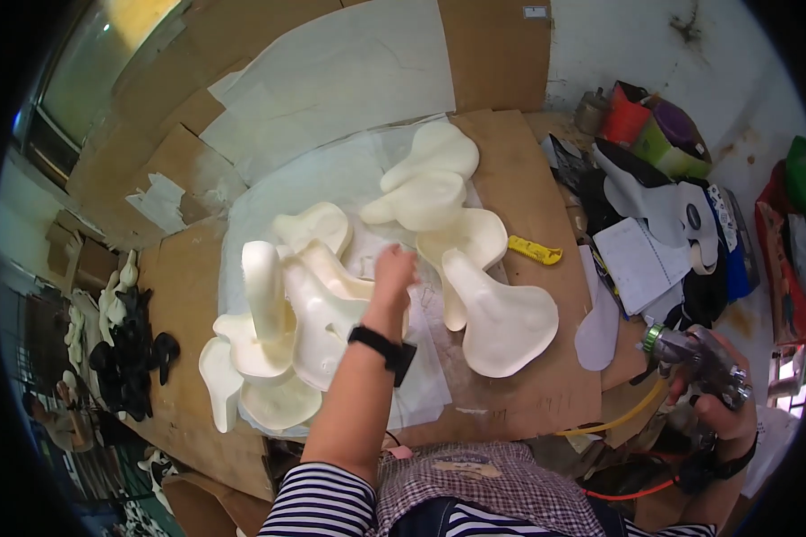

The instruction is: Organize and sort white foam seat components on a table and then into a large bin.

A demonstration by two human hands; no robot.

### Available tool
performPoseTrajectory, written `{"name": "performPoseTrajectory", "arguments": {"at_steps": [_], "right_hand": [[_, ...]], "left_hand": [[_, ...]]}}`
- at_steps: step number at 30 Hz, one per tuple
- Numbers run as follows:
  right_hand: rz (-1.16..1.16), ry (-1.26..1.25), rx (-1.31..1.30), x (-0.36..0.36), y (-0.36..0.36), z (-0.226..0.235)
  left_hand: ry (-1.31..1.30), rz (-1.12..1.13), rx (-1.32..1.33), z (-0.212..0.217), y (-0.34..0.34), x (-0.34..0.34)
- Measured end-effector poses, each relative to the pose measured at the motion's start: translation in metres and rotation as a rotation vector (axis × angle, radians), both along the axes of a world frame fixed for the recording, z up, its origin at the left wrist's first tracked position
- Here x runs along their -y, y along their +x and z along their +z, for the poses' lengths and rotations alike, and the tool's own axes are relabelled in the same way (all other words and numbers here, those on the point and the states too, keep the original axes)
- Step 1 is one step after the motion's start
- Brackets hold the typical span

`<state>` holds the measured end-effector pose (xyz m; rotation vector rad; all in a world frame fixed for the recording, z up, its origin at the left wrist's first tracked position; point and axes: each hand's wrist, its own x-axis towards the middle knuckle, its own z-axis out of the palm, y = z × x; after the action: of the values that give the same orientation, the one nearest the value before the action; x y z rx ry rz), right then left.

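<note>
My left hand (396,270) is over the middle of the table between two groups of cream saddle-shaped foam pieces; its fingers look curled, slightly blurred, and no object shows in them. To its left lie several pieces, among them one (322,318) near my wrist and one standing on end (261,291). On its right a smooth piece (503,322) overlaps another piece (471,237). Farther back rest two more pieces, one (425,199) overlapping the other (439,148). At the far right my right hand (721,412) grips a metal spray gun (703,362) with a green ring.
White sheeting (255,201) covers part of the cardboard tabletop (546,385). A yellow utility knife (535,251) lies right of the pieces. Beyond it are a notebook (640,259), a grey saddle-shaped cover (663,201) and a red container (625,116). A yellow hose (613,421) runs below the spray gun.
</note>
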<state>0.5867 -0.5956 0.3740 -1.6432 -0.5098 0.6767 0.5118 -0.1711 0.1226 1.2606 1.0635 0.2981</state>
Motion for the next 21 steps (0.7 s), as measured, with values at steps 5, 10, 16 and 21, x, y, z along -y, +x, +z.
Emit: {"name": "performPoseTrajectory", "arguments": {"at_steps": [5, 10, 16, 21], "right_hand": [[0.141, -0.104, -0.022, -0.011, 0.013, -0.004], [0.049, -0.101, -0.03, -0.016, 0.023, -0.005], [-0.004, -0.021, 0.062, -0.015, 0.034, -0.008], [-0.093, 0.019, 0.119, -0.043, 0.038, 0.007]], "left_hand": [[-0.083, 0.162, -0.045, 0.038, 0.046, -0.067], [-0.22, 0.043, 0.011, 0.013, 0.064, -0.066], [-0.226, 0.02, 0.122, 0.001, 0.072, -0.034], [0.111, -0.044, 0.005, 0.014, 0.034, -0.021]]}}
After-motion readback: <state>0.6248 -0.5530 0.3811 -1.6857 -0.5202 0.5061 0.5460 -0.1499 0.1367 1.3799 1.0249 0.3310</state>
